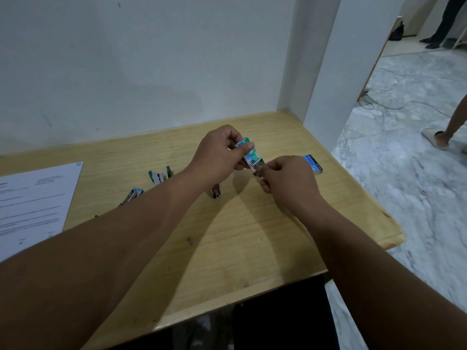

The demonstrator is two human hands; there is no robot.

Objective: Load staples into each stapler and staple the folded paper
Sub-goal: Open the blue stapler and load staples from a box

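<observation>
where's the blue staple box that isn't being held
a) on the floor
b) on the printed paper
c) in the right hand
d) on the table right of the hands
d: the small blue cardboard staple box lies on the wooden table just beyond the right hand.

Three staplers: green [160, 175], blue [133, 194], and silver [216, 192]. Two staple boxes: green [250, 154] and blue [312, 164]. One printed sheet of paper [32, 203]. One small loose bit [191, 240], too small to identify. Two hands: left [217, 155], right [286, 181].
</observation>
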